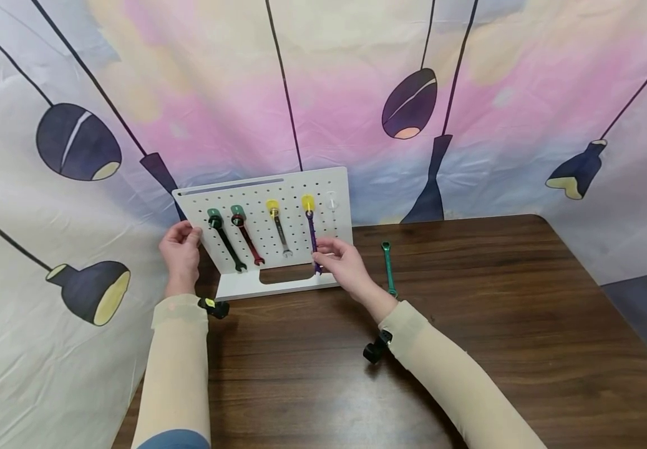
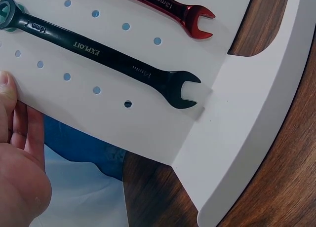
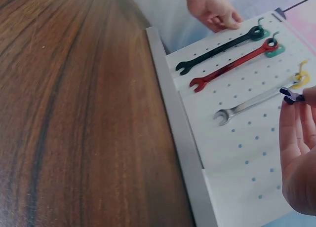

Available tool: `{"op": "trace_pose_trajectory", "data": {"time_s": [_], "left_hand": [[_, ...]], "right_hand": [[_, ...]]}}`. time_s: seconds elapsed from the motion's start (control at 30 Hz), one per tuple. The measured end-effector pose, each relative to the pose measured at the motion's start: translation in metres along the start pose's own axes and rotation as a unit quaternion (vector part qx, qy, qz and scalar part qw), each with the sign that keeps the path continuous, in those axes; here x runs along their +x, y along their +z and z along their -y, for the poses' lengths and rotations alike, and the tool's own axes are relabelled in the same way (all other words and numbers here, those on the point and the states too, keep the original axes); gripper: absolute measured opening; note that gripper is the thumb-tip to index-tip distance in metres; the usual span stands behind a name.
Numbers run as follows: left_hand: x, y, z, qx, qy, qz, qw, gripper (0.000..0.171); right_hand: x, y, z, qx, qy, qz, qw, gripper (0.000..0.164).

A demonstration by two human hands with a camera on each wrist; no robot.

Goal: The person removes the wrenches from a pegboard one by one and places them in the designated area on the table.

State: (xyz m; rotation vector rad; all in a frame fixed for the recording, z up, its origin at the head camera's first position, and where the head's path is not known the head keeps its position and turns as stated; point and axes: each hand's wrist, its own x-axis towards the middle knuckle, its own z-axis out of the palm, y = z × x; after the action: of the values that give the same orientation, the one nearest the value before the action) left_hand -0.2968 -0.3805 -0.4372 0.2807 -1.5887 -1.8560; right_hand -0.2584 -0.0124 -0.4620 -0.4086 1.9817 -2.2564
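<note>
A white pegboard stand (image 1: 292, 246) is upright on the table. My left hand (image 1: 179, 257) grips its left edge, thumb on the front face and fingers behind. With thumb and fingers my right hand (image 1: 348, 268) pinches the lower part of a purple wrench (image 1: 311, 227), whose upper end is at a yellow hook (image 1: 308, 202). In the right wrist view, the wrench's open jaw end (image 3: 291, 95) sticks out past the fingertips. To its left hang a silver wrench (image 1: 281, 234), a red wrench (image 3: 229, 66) and a dark green wrench (image 2: 98, 52), each on its own hook.
A clear hook (image 1: 332, 201) sits at the board's right side. On the brown wooden table (image 1: 497, 312), a green wrench (image 1: 389, 268) lies right of the board. Behind hangs a cloth backdrop (image 1: 345, 93) printed with lamps.
</note>
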Motion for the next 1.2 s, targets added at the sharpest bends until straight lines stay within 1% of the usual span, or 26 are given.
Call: {"op": "trace_pose_trajectory", "data": {"time_s": [0.17, 0.4, 0.47, 0.57, 0.73, 0.9, 1.2], "left_hand": [[0.0, 0.0, -0.001, -0.007, -0.008, -0.001, 0.9999, 0.023], [0.0, -0.001, 0.001, 0.0, 0.002, 0.002, 1.0, 0.024], [0.0, -0.001, 0.001, -0.004, 0.0, 0.002, 1.0, 0.024], [0.001, -0.001, 0.001, -0.009, -0.003, -0.001, 1.0, 0.024], [0.0, 0.0, 0.0, -0.001, 0.0, 0.001, 1.0, 0.022], [0.001, 0.001, 0.0, 0.001, -0.007, 0.006, 1.0, 0.019], [0.005, -0.001, 0.004, 0.002, -0.015, 0.005, 0.9999, 0.021]], "right_hand": [[-0.003, -0.001, 0.007, -0.009, 0.013, 0.01, 1.0, 0.033], [-0.005, 0.001, 0.013, -0.012, 0.026, 0.012, 1.0, 0.033], [-0.006, 0.002, 0.014, -0.009, 0.03, 0.014, 0.999, 0.034], [-0.006, 0.002, 0.014, -0.002, 0.034, 0.014, 0.999, 0.036], [-0.007, 0.001, 0.011, 0.0, 0.041, 0.006, 0.999, 0.035], [-0.008, -0.002, 0.011, -0.013, 0.044, -0.003, 0.999, 0.033], [-0.006, -0.004, 0.008, -0.032, 0.041, -0.007, 0.999, 0.031]]}}
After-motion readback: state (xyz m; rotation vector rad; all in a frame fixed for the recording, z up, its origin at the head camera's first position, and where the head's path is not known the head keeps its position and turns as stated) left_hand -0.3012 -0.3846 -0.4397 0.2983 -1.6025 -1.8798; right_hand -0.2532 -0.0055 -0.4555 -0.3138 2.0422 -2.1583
